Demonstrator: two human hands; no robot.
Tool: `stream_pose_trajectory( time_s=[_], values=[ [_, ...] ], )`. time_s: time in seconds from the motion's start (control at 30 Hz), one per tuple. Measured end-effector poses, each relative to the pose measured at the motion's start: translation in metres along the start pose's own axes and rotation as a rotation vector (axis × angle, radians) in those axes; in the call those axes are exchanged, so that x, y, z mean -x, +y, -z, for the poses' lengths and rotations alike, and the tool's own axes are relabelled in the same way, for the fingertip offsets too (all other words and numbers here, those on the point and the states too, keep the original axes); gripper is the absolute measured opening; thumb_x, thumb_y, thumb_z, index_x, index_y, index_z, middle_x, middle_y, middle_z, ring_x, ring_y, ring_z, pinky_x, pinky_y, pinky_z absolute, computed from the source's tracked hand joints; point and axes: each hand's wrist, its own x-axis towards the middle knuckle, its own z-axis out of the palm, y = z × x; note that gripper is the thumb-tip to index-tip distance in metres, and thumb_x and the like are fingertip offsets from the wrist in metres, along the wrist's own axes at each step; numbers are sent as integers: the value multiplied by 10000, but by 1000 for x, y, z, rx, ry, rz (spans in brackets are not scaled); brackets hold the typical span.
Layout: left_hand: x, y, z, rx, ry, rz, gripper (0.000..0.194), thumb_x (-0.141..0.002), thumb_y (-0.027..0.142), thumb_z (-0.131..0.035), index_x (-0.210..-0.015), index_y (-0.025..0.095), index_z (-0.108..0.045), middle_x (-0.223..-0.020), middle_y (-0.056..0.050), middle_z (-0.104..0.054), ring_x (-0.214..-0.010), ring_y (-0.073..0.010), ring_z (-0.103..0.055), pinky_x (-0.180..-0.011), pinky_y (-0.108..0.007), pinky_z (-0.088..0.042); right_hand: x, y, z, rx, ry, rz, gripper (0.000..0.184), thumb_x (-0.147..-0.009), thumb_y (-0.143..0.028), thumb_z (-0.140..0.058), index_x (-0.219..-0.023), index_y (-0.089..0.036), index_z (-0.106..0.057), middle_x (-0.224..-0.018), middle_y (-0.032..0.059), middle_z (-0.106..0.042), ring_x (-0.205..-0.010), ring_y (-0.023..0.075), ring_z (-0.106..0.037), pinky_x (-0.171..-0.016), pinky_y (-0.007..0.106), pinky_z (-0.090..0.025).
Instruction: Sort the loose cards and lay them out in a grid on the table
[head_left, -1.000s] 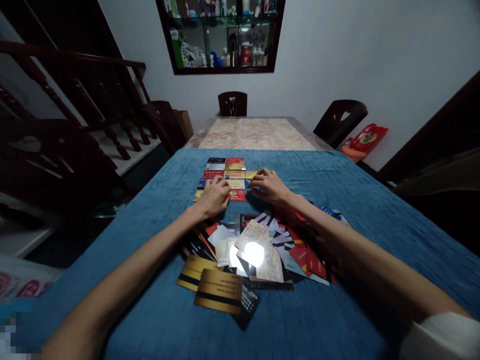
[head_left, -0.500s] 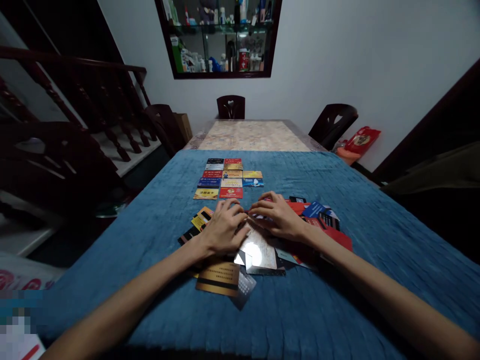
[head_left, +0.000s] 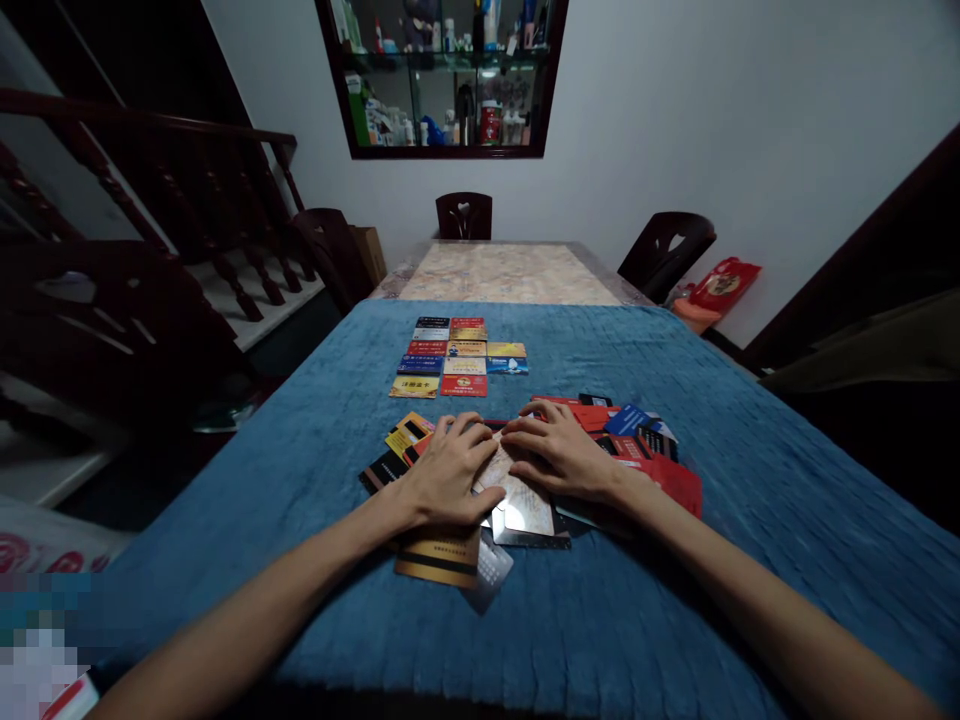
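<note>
Both hands rest on a loose pile of plastic cards in the middle of the cloth. My left hand [head_left: 454, 468] lies palm down over the left part, its fingers outstretched and thumb apart. To its right, my right hand [head_left: 561, 450] also lies with fingers spread, touching the pile. Between them shows a pale, shiny card [head_left: 527, 512] that reflects light. A gold card with a dark stripe [head_left: 439, 562] and a silver card [head_left: 493, 568] stick out at the near side. Red cards [head_left: 589, 417] and a blue card [head_left: 628, 420] lie to the right. The palms hide other cards.
Beyond the pile, several cards lie in neat rows, among them a yellow card [head_left: 415, 387] and a red card [head_left: 464, 386]. A blue cloth [head_left: 315, 430] covers the near table, with bare patterned tabletop [head_left: 510, 272] behind. Dark chairs [head_left: 667, 255] stand around it.
Both hands have moved slightly toward me and flattened over the pile. The fingers are more spread, and more of the cards behind them shows. The neat rows have stayed put.
</note>
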Motion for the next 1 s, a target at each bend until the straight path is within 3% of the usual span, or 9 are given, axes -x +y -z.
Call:
stream_pose_trajectory(
  time_s=[0.17,0.43,0.73,1.0],
  values=[
    [0,-3,-3,-10,9,72,392,-807,390,-669,-1131,170,-654,-1091,-114,-618,-1080,-300,-492,-947,-497,-418,1,-2,1,-6,6,-2,367,-954,-448,-540,-1196,-207,-674,-1169,129,-679,-1130,309,-463,-962,522,-371],
    [-1,-9,-6,-56,15,139,326,-837,353,-665,-1091,150,-685,-1049,-111,-618,-1046,-289,-500,-886,-474,-436,1,-1,-3,-39,44,-10,327,-944,-428,-568,-1160,-213,-686,-1174,128,-682,-1135,310,-470,-961,534,-398],
    [-1,-13,-4,-73,60,30,200,-886,336,-612,-913,162,-708,-922,-92,-641,-974,-257,-527,-863,-431,-433,2,1,-6,15,96,40,291,-971,-388,-540,-1150,-230,-707,-1137,108,-729,-1102,284,-528,-979,531,-393],
    [-2,-20,-1,-57,142,-77,310,-990,322,-485,-860,164,-718,-843,-82,-672,-888,-211,-558,-816,-371,-440,1,2,-7,87,207,35,228,-990,-304,-519,-1037,-238,-731,-945,64,-763,-1043,250,-564,-957,450,-407]
  ],
)
